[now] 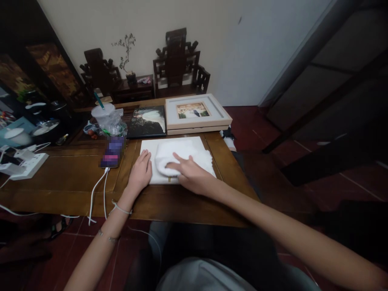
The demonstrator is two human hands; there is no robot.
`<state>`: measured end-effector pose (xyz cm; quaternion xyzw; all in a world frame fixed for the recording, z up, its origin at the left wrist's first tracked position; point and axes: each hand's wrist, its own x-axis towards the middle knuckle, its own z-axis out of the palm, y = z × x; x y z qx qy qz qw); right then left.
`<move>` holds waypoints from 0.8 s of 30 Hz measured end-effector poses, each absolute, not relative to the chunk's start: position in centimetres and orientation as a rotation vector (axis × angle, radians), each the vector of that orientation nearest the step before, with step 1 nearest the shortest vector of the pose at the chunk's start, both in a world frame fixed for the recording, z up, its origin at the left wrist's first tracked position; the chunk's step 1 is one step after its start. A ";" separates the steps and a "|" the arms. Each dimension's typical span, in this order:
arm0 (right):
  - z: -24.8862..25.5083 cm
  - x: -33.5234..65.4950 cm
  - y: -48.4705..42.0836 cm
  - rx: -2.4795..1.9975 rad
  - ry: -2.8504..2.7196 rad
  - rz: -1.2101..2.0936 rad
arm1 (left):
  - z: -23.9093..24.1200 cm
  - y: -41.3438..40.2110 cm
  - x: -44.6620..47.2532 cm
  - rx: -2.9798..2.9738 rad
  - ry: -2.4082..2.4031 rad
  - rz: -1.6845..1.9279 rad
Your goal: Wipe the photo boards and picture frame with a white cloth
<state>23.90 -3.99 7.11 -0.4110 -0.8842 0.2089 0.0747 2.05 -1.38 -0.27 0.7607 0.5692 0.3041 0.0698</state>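
Note:
A flat white panel (146, 146) lies on the wooden table in front of me. My left hand (141, 171) rests on its left edge, fingers stretched out and lying flat, holding nothing. On top of the panel is a crumpled white cloth (197, 155), perhaps paper towel, bunched up on its left side. My right hand (190, 173) presses down on it, fingers gripping the bunched part. Part of the panel is hidden under the cloth and my right hand. A small gold-coloured fitting (169, 179) shows at the panel's near edge.
Behind the panel are a light wooden picture frame (218, 112) and a dark photo board (136, 131). To the left lie a phone (113, 151) with white cables, a plastic-wrapped cup (103, 114) and a power strip (32, 165). The wooden table (188, 206) ends close to my lap.

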 end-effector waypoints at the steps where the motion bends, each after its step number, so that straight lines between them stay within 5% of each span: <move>1: 6.8 23.4 -2.7 -1.290 -2.617 0.551 | -0.3 -1.4 2.1 2.283 1.711 0.920; 13: 5.5 19.9 -2.7 -1.122 -2.907 0.174 | 0.3 -0.8 1.6 1.709 1.683 1.208; 19: 7.1 22.4 -7.9 -0.772 -3.050 0.354 | 0.0 -0.5 1.5 1.613 1.635 1.229; 24: 8.1 21.5 -5.4 -0.992 -2.934 0.442 | 0.3 -0.8 1.7 1.633 1.673 1.220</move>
